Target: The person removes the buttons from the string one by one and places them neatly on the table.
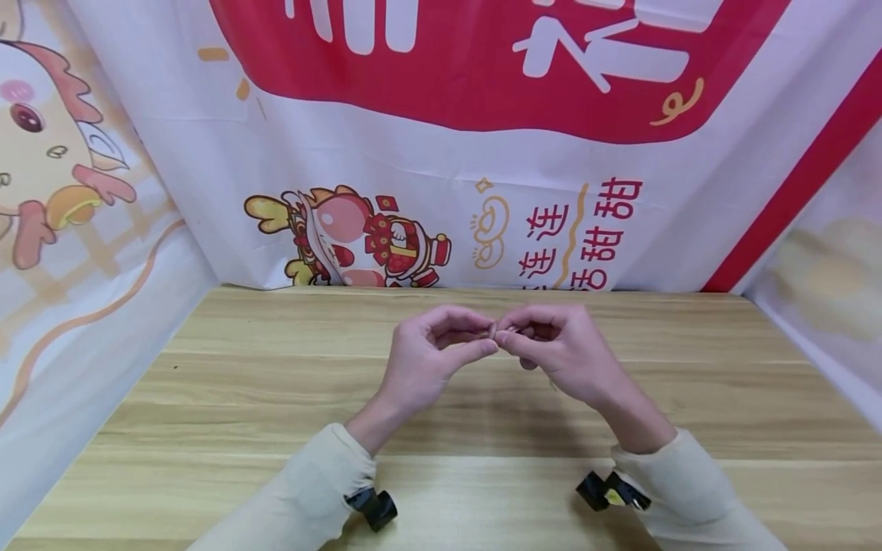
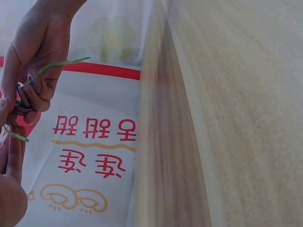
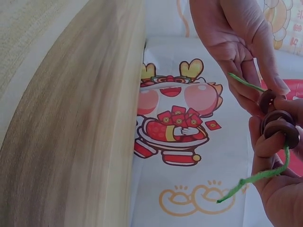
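Note:
Above the tabletop, my left hand [image 1: 422,358] and right hand [image 1: 577,353] meet fingertip to fingertip. Between them are several brown round buttons [image 3: 280,137] on a green string [image 3: 262,176]. In the right wrist view, thumb and fingers of my left hand [image 3: 244,45] pinch one button with small holes [image 3: 267,100]. My right hand [image 3: 279,194] grips the other stacked buttons, and one string end hangs below them. The left wrist view shows another length of green string [image 2: 64,63] sticking out by the right hand. Fingers partly hide the buttons.
A wood-grain table [image 1: 276,405] lies under both hands. Behind it hangs a white and red printed cloth [image 1: 448,168], with further printed cloth at the left side [image 1: 83,229]. Small black devices [image 1: 372,509] sit at both sleeve cuffs.

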{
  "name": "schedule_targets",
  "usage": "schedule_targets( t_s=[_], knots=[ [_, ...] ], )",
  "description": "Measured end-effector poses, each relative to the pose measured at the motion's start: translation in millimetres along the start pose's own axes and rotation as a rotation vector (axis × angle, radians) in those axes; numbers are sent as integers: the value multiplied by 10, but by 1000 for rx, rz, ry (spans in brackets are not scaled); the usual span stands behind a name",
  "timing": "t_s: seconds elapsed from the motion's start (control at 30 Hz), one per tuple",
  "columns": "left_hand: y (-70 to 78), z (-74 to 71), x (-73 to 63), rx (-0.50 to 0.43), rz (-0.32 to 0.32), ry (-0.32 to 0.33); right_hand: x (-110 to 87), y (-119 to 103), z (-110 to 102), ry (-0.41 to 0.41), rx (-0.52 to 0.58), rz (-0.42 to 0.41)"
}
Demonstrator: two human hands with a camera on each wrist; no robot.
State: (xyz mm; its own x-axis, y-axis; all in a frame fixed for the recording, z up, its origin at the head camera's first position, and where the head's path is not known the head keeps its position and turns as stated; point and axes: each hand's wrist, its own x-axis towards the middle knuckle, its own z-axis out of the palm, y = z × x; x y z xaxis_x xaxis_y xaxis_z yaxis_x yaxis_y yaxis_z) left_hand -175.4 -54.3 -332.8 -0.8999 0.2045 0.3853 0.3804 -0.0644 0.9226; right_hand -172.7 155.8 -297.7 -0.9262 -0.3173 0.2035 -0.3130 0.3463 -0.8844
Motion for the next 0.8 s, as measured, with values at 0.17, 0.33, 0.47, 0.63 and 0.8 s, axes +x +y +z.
schedule_targets(
  t_s=[0.17,0.33,0.47,0.63,0.8],
  knots=[
    [19,-10,-5,4,4,-9,-17,-16,12,5,9,-2],
    [41,-6,-6,15,23,-1,-31,-42,2,5,-3,-20],
    [58,-7,-10,25,31,5,-39,-54,-7,8,-20,-44],
    [72,-27,-19,34,22,18,-40,-52,-9,4,-15,-48],
    [77,-62,-11,56,21,27,-41,-45,-29,9,-38,-57]
  ],
)
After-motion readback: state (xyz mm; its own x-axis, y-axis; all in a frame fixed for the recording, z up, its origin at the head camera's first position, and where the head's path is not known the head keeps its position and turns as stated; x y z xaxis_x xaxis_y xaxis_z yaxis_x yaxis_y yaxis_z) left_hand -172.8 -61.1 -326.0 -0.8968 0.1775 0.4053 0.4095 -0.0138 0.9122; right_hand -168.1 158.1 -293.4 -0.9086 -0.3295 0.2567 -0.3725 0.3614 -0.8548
